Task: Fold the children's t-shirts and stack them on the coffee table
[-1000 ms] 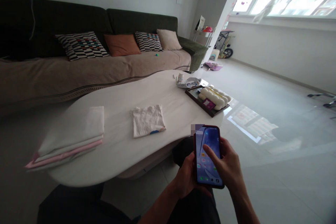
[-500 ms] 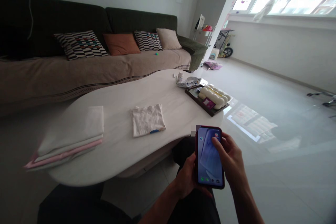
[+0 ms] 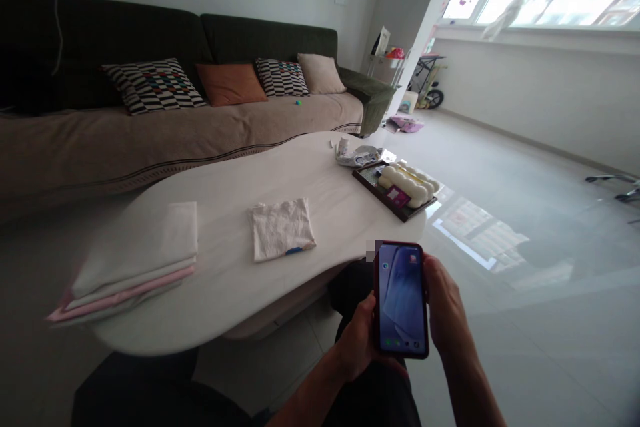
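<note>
Left hand (image 3: 356,340), right hand (image 3: 446,303): both grasping one phone (image 3: 401,300) | one folded cloth (image 3: 281,230), one fabric pile (image 3: 137,243), one counter (image 3: 227,190) | right hand: earlier, thumb over phone; now at its edge

Phone (image 3: 403,303) between both hands (image 3: 446,303)

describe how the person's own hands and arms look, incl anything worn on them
The left hand and right hand are bare, without gloves. No sleeves, watch or bracelet show on the visible forearms, and no ring can be made out.
</note>
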### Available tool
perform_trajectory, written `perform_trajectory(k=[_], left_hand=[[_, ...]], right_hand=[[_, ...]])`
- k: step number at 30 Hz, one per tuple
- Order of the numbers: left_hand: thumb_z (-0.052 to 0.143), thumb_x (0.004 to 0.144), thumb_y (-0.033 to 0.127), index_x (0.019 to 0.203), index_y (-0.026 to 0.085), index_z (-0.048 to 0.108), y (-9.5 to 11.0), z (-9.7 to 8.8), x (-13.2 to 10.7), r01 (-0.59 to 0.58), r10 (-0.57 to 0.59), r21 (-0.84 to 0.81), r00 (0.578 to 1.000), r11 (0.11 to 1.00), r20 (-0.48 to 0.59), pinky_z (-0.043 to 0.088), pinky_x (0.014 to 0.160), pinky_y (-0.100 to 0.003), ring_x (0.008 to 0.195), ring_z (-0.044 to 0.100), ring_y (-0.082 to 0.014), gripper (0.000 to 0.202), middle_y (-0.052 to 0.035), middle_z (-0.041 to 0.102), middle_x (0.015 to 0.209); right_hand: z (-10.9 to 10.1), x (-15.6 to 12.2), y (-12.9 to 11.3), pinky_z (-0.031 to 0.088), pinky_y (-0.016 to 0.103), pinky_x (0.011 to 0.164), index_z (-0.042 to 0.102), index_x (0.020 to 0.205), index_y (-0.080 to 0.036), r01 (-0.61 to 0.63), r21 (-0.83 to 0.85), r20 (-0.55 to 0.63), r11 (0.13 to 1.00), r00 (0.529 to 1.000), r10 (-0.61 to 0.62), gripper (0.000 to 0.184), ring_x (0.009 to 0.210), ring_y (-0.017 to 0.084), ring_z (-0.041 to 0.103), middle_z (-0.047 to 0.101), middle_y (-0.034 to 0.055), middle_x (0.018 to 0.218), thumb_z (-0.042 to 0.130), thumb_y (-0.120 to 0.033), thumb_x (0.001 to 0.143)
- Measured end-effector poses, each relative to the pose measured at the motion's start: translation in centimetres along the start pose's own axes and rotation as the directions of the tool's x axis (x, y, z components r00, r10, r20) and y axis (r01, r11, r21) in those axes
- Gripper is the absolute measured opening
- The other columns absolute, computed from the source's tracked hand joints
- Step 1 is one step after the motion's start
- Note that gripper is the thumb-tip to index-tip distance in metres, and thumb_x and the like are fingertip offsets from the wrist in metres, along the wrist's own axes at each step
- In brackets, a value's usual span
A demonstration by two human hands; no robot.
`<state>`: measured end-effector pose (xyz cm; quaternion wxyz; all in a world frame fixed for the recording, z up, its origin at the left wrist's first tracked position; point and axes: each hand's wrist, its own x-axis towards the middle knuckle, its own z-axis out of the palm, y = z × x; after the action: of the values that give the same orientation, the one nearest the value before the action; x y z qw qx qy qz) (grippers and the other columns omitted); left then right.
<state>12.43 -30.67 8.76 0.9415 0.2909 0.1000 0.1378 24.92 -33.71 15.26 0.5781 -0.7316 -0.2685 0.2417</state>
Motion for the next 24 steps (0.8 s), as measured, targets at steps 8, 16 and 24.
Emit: perform_trajectory(k=[8, 16, 24], left_hand=[[0.022, 0.083, 0.060, 0.131, 0.018, 0.037, 0.0, -0.1, 0.4, 0.009, -0.006, -0.057, 0.999, 0.998, 0.053, 0.050, 0.051, -0.034, 0.081, 0.063, -0.0281, 0.065, -0.0159, 0.061, 0.107], [0.023, 0.082, 0.060, 0.130, 0.016, 0.040, 0.0, -0.4, 0.9, 0.026, -0.022, -0.138, 0.999, 0.990, 0.031, 0.048, 0.054, -0.034, 0.085, 0.061, -0.0290, 0.067, -0.0164, 0.059, 0.108], [0.028, 0.080, 0.059, 0.126, 0.016, 0.045, 2.5, -1.9, 6.7, -0.085, 0.101, -0.212, 0.993, 0.974, 0.066, 0.039, 0.086, -0.042, 0.101, 0.055, -0.0276, 0.065, -0.0119, 0.057, 0.116]], right_hand=[[-0.6, 0.4, 0.6, 0.046, 0.032, 0.062, 0.055, 0.112, -0.018, -0.153, 0.213, 0.036, 0.965, 0.988, 0.148, 0.066, 0.080, 0.024, 0.062, 0.068, 0.0090, 0.092, 0.036, -0.069, 0.076], [-0.9, 0.0, 0.7, 0.049, 0.034, 0.064, 0.043, 0.126, -0.019, -0.018, -0.057, 0.082, 0.998, 0.996, 0.023, 0.070, 0.081, 0.024, 0.060, 0.062, 0.0122, 0.104, 0.047, -0.063, 0.072], [1.4, -0.1, 2.6, 0.044, 0.046, 0.076, 0.011, 0.141, -0.023, 0.222, -0.628, 0.055, 0.746, 0.969, -0.241, 0.103, 0.107, 0.035, 0.047, 0.044, 0.0159, 0.123, 0.065, -0.049, 0.058]])
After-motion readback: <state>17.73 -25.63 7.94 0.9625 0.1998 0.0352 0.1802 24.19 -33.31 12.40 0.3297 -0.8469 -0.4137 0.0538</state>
